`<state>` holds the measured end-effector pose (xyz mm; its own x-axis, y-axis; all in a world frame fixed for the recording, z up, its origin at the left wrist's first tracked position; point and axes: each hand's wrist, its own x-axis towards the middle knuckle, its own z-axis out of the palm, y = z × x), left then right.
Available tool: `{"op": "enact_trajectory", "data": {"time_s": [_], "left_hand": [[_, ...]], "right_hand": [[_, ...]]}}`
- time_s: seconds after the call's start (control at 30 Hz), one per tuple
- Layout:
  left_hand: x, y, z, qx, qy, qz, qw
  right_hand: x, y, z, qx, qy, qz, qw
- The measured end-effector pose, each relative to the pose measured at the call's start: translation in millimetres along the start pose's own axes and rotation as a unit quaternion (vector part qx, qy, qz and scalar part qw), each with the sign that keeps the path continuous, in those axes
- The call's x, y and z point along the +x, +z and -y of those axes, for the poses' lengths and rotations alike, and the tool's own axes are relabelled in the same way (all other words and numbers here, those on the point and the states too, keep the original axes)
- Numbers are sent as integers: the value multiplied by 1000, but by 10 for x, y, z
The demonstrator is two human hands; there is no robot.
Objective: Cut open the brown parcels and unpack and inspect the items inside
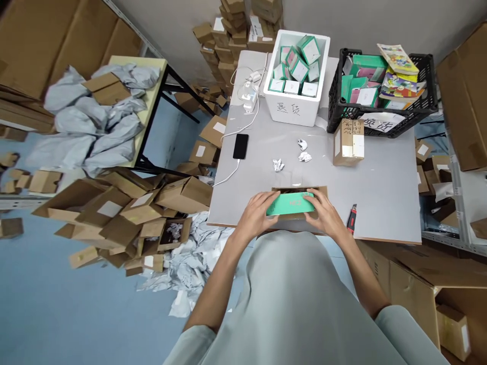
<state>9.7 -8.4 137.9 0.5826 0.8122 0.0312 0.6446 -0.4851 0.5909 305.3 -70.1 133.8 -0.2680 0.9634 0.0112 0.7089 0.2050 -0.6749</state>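
While both hands grip it, the teal box sits flat and long in the mouth of an open cardboard carton at the near edge of the grey surface. Box is plain teal, faint print on top, too small to read. Left hand curled on the box's left end, fingers over the top. Right hand same on the right end, fingers closed around it. Red utility knife lies just right of the right hand; crumpled paper bits and black phone further back
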Motion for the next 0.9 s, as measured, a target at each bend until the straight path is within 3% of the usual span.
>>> {"op": "enact_trajectory", "data": {"time_s": [0.17,0.33,0.53,0.67,0.77,0.9], "left_hand": [[-226,-308,302,1,-61,-87,994],[-377,-321,785,10,-167,-140,976],[-345,48,1370,12,-277,-122,953],[-335,401,1610,21,-319,-88,943],[-416,624,1726,37,-344,-52,937],[-472,792,1827,40,-359,3,932]], "right_hand": [[506,170,382,29,-3,-22,999],[1180,625,642,16,-12,-7,1000],[1919,1325,670,-79,49,112,989],[2120,1627,745,-153,92,186,966],[2050,1640,786,-164,88,198,962],[1786,1360,683,-143,84,131,977]]}}
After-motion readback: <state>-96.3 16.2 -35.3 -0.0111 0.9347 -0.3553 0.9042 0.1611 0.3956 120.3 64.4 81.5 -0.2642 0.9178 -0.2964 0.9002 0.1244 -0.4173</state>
